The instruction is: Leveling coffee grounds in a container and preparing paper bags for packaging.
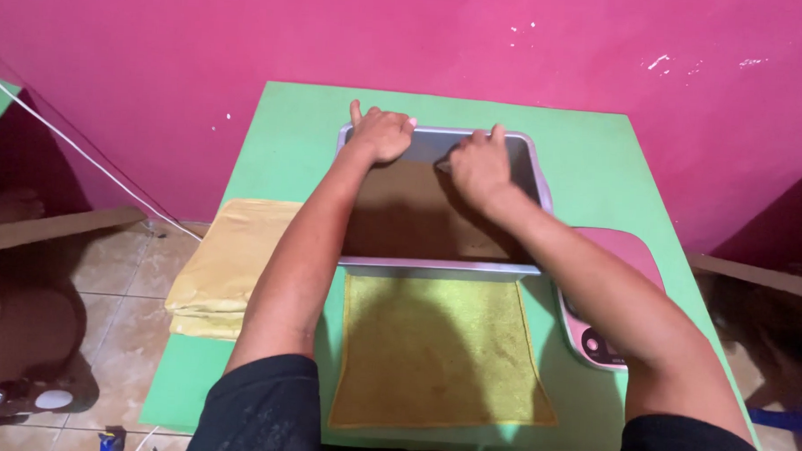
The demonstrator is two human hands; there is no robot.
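Left hand (382,133): fingers curled over the far left rim of the metal baking pan (532,172), gripping it.
Right hand (479,166): loosely closed inside the pan; any hold unclear.
Pan: on green table (581,152), behind yellow cloth (437,351).
Beside: pink scale (618,251).

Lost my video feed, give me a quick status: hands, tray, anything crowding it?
Left hand gripping the metal tray at its far-left rim. Right hand inside, on its brown contents. Yellow cloth at the near edge, pink scale to the right.
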